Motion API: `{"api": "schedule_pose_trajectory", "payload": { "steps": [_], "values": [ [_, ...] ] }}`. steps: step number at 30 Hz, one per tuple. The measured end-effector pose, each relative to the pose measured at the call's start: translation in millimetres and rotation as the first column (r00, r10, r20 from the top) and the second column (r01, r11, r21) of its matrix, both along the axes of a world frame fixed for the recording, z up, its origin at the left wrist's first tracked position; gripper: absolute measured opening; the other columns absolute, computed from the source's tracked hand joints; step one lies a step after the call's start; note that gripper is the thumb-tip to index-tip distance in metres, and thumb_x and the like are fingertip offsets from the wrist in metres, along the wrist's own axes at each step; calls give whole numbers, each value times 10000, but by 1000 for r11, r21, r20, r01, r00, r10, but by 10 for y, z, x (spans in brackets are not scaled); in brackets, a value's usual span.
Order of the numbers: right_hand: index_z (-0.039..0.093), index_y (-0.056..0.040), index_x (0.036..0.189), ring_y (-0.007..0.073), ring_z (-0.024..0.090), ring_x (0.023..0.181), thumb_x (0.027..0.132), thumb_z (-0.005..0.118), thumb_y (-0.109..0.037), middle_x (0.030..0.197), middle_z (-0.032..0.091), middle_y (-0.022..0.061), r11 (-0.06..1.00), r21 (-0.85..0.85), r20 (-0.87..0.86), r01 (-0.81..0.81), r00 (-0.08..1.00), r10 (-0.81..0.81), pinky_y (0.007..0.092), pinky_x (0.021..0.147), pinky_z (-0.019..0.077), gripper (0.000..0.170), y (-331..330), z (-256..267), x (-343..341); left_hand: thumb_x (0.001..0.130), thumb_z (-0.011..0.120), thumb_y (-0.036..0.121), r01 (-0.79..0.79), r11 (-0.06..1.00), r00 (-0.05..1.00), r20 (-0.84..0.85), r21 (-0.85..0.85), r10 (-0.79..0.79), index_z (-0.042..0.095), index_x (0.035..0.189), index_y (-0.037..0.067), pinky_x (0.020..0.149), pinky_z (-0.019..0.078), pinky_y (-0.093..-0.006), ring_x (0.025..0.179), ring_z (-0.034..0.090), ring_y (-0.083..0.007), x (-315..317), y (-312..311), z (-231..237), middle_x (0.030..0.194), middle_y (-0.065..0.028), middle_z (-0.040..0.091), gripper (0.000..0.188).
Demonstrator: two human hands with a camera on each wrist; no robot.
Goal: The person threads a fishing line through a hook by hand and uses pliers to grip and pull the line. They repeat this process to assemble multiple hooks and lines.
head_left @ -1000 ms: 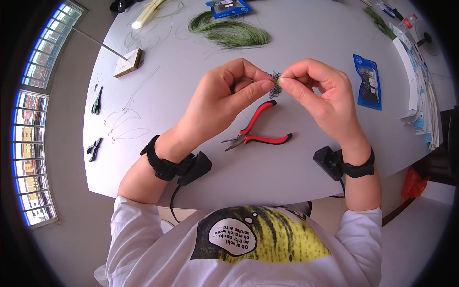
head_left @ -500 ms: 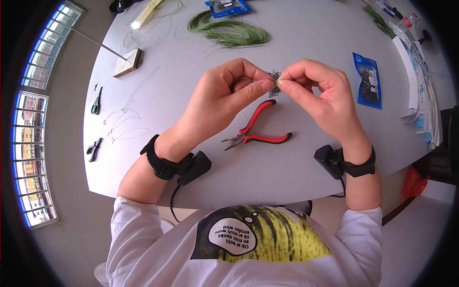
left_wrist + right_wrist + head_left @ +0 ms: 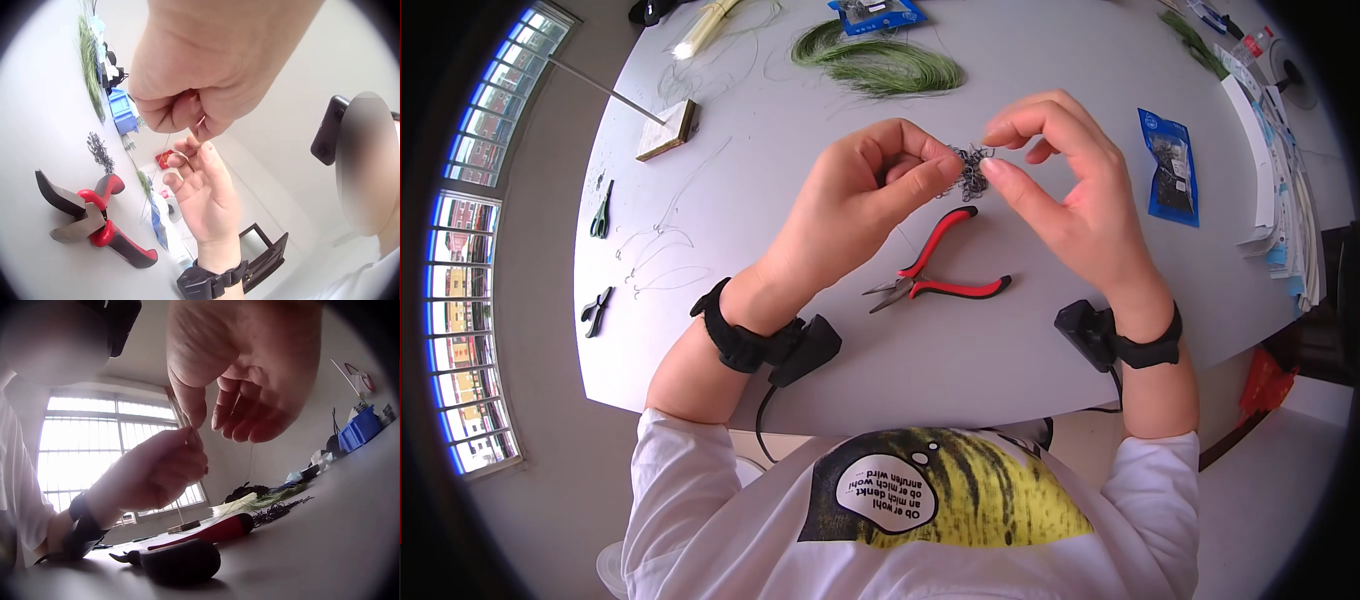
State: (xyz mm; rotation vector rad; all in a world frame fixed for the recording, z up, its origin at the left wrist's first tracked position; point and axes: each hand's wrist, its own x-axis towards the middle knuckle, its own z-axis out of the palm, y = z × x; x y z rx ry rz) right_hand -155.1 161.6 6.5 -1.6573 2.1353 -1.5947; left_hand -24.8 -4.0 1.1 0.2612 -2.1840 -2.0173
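In the head view the left hand [image 3: 855, 200] pinches thumb against index finger at a small, mostly hidden thing, apparently a thin line. The right hand [image 3: 1080, 190] is just across from it, thumb and index finger apart, with nothing clearly visible between them. Behind the fingertips lies a pile of small dark wire-like pieces [image 3: 973, 184] on the table. Red-and-black pliers [image 3: 945, 245] rest spread apart below the hands. In the left wrist view, the fingers of the right hand [image 3: 209, 203] are loosely bent, close to the left hand [image 3: 206, 69].
Green strands [image 3: 890, 68] and a blue packet [image 3: 878, 14] lie at the back; another blue packet [image 3: 1170, 172] is at the right. A block with a rod [image 3: 666, 134], green-handled scissors [image 3: 602, 212], a small black tool [image 3: 598, 313] and loose thin lines stand or lie at the left.
The right hand has parted from the left hand's fingertips, its thumb and index finger spreading and its fingers rising. The left hand has shifted slightly left, still pinching.
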Motion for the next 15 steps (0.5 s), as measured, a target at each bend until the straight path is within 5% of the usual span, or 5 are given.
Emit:
{"api": "schedule_pose_trajectory", "payload": {
  "steps": [4, 15],
  "values": [
    [648, -46, 862, 166, 581, 744, 776, 709, -42, 834, 586, 37, 998, -68, -144, -16, 990, 6, 290, 672, 467, 106, 6, 7, -3, 962, 619, 188, -20, 1000, 1000, -6, 23, 20, 601, 959, 22, 528, 276, -185, 610, 329, -7, 2, 6, 12, 769, 66, 523, 166],
    [662, -29, 844, 159, 595, 690, 803, 682, -13, 773, 607, 45, 999, -29, -24, -40, 999, 40, 274, 632, 477, 48, -16, -40, 21, 963, 629, 198, -8, 1000, 1000, -18, 17, 8, 606, 956, 30, 525, 276, -182, 608, 337, -6, 4, 10, -10, 761, 64, 525, 170]
  ]
}}
